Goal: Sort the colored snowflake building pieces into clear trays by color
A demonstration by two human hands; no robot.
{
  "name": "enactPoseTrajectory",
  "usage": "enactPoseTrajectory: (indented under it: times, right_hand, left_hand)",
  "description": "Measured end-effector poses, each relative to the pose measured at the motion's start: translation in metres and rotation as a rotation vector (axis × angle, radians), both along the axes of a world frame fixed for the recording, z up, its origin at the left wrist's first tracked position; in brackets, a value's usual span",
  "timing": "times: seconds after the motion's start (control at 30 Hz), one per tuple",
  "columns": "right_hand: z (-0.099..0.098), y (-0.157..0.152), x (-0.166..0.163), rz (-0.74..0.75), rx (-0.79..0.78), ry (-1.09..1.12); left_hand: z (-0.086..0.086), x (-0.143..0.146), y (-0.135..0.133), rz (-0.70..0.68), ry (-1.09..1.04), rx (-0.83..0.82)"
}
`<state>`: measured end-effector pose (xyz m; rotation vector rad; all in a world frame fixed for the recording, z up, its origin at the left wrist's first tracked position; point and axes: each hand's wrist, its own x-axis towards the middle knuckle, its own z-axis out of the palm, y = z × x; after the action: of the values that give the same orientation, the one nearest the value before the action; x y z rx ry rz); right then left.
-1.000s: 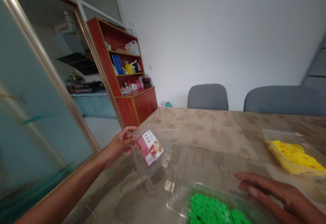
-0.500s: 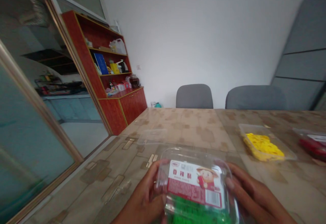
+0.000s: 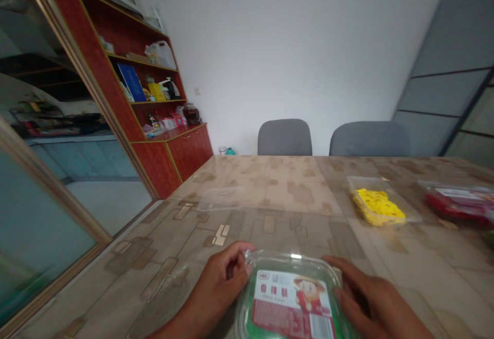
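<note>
A clear plastic box of green pieces (image 3: 289, 298) rests on the table (image 3: 293, 210) at the near edge, with a labelled clear lid on top. My left hand (image 3: 219, 282) is curled on the lid's left edge, fingers closed on it. My right hand (image 3: 363, 298) presses on the right side of the lid, fingers bent over its edge. The lid sits flat on the box.
A loose clear lid (image 3: 221, 197) lies further back on the left. An open box of yellow pieces (image 3: 378, 206) and a closed box of red pieces (image 3: 459, 204) stand to the right. Two grey chairs (image 3: 284, 137) stand behind the table; a red cabinet (image 3: 154, 118) is at left.
My left hand brought the labelled lid from the left over the green box. Both hands have lowered it onto the box and now hold it down.
</note>
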<state>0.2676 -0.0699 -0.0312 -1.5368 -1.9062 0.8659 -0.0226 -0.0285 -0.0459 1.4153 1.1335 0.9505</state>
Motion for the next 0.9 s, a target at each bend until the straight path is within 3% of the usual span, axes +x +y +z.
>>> enactPoseTrajectory:
  times: [0.17, 0.37, 0.57, 0.8, 0.9]
  right_hand:
    - [-0.014, -0.004, 0.000, -0.059, -0.013, -0.063]
    - [-0.029, -0.007, -0.011, -0.156, -0.004, 0.226]
    - [-0.022, 0.001, -0.015, -0.183, -0.074, 0.349]
    - [-0.014, 0.007, -0.023, -0.254, -0.184, 0.462]
    - [-0.019, 0.009, -0.023, -0.232, -0.267, 0.563]
  left_hand:
    - [-0.006, 0.006, -0.001, -0.055, -0.008, -0.006]
    - [-0.007, 0.012, -0.002, -0.010, -0.203, -0.286]
    - [0.000, 0.015, -0.003, -0.005, -0.340, -0.341]
    - [-0.017, 0.016, -0.007, 0.004, -0.432, -0.343]
    - [-0.019, 0.016, -0.009, -0.011, -0.511, -0.426]
